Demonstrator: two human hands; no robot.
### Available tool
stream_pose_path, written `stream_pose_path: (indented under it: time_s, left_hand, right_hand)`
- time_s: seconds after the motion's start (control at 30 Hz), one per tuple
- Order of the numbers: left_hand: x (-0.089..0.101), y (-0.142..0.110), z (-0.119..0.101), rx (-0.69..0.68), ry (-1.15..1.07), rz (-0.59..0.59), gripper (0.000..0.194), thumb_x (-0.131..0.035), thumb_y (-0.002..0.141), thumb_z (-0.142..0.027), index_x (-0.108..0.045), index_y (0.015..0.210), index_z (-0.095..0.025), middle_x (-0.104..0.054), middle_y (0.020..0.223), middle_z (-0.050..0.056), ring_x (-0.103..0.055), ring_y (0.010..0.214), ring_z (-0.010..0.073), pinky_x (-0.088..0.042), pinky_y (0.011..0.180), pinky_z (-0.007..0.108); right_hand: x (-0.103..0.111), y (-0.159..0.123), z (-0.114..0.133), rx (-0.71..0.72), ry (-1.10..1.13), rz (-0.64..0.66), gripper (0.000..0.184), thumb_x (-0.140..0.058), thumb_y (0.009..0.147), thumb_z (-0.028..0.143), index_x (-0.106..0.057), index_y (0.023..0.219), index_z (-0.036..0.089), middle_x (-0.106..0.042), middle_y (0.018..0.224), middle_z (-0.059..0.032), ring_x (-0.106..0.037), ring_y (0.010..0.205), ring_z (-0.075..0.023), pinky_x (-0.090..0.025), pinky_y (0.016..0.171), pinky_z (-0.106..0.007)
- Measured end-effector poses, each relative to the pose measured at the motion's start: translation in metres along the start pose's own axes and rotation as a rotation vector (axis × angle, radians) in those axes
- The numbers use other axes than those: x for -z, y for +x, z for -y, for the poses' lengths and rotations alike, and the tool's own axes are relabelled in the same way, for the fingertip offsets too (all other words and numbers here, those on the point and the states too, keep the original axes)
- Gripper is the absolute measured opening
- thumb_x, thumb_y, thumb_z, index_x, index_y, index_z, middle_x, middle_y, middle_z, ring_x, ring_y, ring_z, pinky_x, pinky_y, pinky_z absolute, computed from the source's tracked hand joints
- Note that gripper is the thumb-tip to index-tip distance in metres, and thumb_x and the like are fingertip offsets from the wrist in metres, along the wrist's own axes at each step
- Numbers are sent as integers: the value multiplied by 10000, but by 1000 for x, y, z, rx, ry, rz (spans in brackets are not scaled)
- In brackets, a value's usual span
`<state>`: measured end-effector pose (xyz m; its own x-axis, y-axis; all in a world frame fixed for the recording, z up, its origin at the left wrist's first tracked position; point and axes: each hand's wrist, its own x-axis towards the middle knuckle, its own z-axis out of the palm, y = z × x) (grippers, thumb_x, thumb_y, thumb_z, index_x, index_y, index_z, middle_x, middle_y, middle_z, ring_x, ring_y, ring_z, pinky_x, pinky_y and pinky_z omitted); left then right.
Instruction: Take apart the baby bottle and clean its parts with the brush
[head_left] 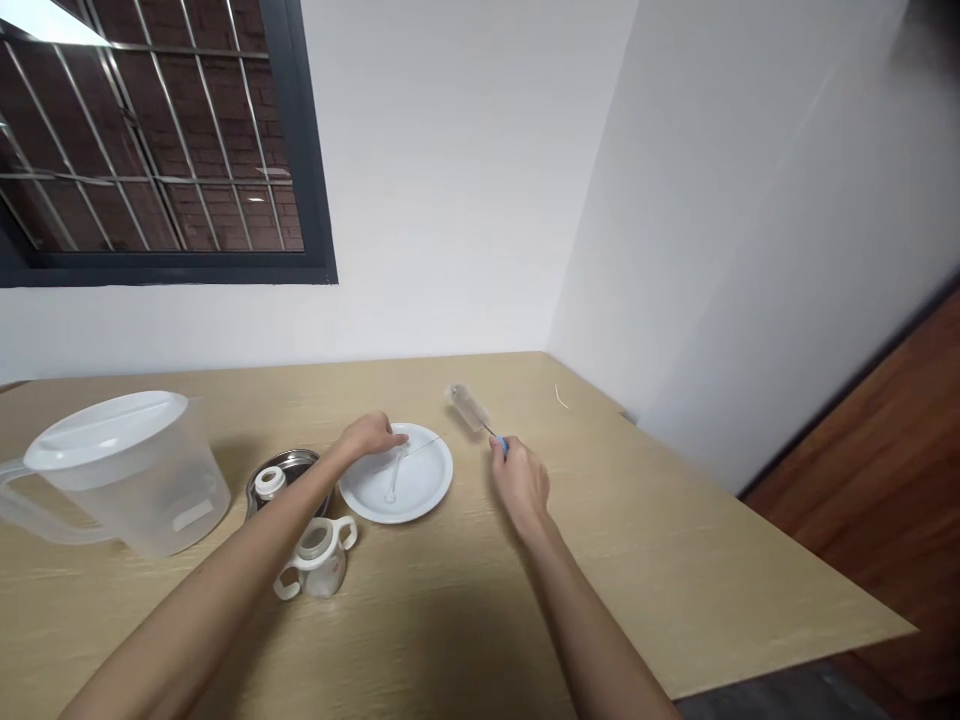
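Note:
My right hand (519,478) is closed around the blue handle of a bottle brush (469,408), whose pale bristles point up and left above the table. Over the white plate (431,487), my left hand (373,436) has its fingers pinched at the upper end of a thin clear straw (395,477). The straw's lower end rests on the plate. A thin, wire-like line also crosses the plate toward its right rim. A two-handled white baby bottle (324,568), open at the top, stands upright beside my left forearm.
A round steel dish (295,462) holds a white ring-shaped bottle part (270,483), partly behind my left forearm. At the left stands a clear plastic pitcher (161,500) with a white lid. A small bent white strip (561,397) lies toward the back right of the wooden table (637,540).

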<state>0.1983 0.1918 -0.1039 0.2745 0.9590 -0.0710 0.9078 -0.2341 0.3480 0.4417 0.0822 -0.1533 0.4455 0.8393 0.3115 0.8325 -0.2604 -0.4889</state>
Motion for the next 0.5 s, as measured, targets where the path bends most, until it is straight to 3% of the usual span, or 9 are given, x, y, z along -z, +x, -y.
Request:
stream_pose_path:
  time_s: [0.23,0.5]
  left_hand:
    - [-11,15,-14,31,142,15,410,-668,684,-523,-726,850,-153,-750,898,146,-694,830,266,-457,659,286]
    - [-15,14,-19,44,188,26,356,-680,673,-451,-732,869,-159,-747,796,113,-697,820,244,-465,660,264]
  right_hand:
    - [3,-5,2,48,-180,200,386,-382,997,415,-662,1019,149,-707,989,-174,-684,901,-252,-442,751,-319]
    - [-1,-12,1,157,-233,254,269,-538,930,380,-691,1000,170,-704,998,-160,-670,934,-260,-440,762,-332]
